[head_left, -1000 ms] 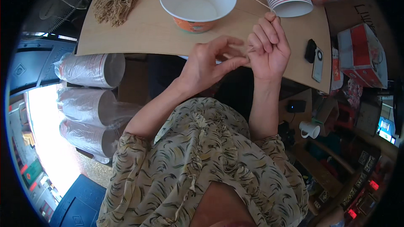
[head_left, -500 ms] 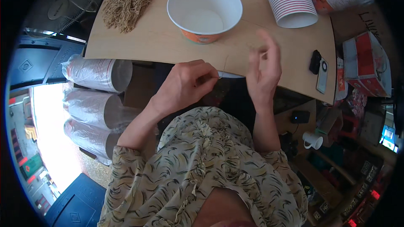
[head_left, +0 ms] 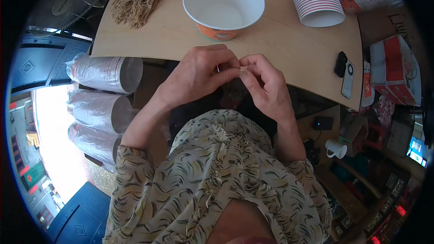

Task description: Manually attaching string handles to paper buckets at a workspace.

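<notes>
My left hand (head_left: 194, 76) and my right hand (head_left: 270, 89) meet just in front of the table's near edge. Both are closed in a pinch, with their fingertips touching or nearly so. Between them shows a small pale bit of thin string (head_left: 243, 69); most of it is hidden by the fingers. Just beyond my hands stands a large paper tub (head_left: 218, 32), white inside and orange outside, with a short brown strand over its far rim. A bundle of tan string (head_left: 139, 1) lies at the table's far left.
On the wooden table (head_left: 294, 58), a stack of white paper tubs (head_left: 316, 0) lies at the far right. A black object (head_left: 341, 64) and a phone-like device (head_left: 347, 80) rest near the right edge. Plastic-wrapped tub stacks (head_left: 101, 76) sit below left. A white mug (head_left: 336, 149) is lower right.
My right hand has come left and closed in a pinch against my left fingertips. The strand that stood up from my left hand is now mostly hidden. The view has shifted slightly.
</notes>
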Demonstrator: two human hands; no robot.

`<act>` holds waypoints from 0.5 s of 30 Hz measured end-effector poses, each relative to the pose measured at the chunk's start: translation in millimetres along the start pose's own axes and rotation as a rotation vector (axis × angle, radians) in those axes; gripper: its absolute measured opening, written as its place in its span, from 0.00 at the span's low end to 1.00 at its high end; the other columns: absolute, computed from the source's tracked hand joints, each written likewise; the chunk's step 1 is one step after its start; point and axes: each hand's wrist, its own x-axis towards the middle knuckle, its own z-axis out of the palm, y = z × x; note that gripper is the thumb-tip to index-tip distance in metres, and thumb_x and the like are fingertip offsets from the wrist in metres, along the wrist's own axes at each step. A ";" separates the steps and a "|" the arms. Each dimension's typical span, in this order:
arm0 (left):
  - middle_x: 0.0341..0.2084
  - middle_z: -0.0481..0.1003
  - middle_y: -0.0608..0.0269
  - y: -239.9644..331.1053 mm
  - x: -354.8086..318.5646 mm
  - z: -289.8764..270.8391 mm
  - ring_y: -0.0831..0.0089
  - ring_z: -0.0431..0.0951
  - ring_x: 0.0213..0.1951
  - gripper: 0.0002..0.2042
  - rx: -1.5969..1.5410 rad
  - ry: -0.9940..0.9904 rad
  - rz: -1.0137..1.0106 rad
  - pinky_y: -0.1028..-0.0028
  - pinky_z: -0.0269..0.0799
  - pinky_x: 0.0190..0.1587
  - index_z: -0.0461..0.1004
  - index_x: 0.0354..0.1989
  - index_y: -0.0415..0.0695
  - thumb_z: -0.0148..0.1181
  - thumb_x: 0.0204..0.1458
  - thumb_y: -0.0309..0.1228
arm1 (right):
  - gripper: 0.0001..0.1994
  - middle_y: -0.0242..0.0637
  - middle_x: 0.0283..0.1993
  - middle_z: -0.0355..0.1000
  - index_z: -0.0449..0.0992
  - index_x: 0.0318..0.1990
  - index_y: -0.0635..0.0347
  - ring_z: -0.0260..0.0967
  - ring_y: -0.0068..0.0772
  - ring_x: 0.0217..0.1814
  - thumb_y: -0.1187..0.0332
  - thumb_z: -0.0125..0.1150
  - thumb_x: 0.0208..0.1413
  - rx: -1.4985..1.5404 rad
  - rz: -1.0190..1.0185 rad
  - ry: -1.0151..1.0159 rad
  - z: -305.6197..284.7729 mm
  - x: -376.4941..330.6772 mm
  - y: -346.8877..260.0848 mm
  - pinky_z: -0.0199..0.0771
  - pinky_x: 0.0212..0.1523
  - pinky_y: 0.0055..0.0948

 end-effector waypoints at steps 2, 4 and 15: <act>0.26 0.75 0.62 -3.0 -1.4 0.8 0.73 0.76 0.28 0.06 -0.103 -0.022 -0.043 0.73 0.71 0.31 0.77 0.36 0.38 0.67 0.55 0.27 | 0.09 0.28 0.31 0.72 0.70 0.46 0.66 0.61 0.12 0.31 0.69 0.59 0.66 0.050 -0.002 0.014 0.3 -2.1 3.1 0.62 0.32 0.17; 0.28 0.75 0.65 -5.2 -1.9 0.5 0.77 0.75 0.31 0.05 -0.220 -0.048 -0.092 0.75 0.71 0.33 0.77 0.37 0.39 0.65 0.57 0.26 | 0.08 0.27 0.31 0.72 0.70 0.45 0.65 0.61 0.11 0.30 0.70 0.60 0.66 0.057 0.013 0.000 -1.8 -3.0 3.6 0.61 0.31 0.16; 0.32 0.77 0.61 -10.0 -3.7 -6.3 0.71 0.77 0.33 0.03 -0.135 -0.050 0.058 0.74 0.72 0.36 0.79 0.35 0.38 0.66 0.55 0.23 | 0.03 0.22 0.30 0.70 0.73 0.38 0.64 0.60 0.09 0.29 0.75 0.61 0.63 0.084 -0.026 0.008 -7.0 -4.9 13.5 0.59 0.30 0.14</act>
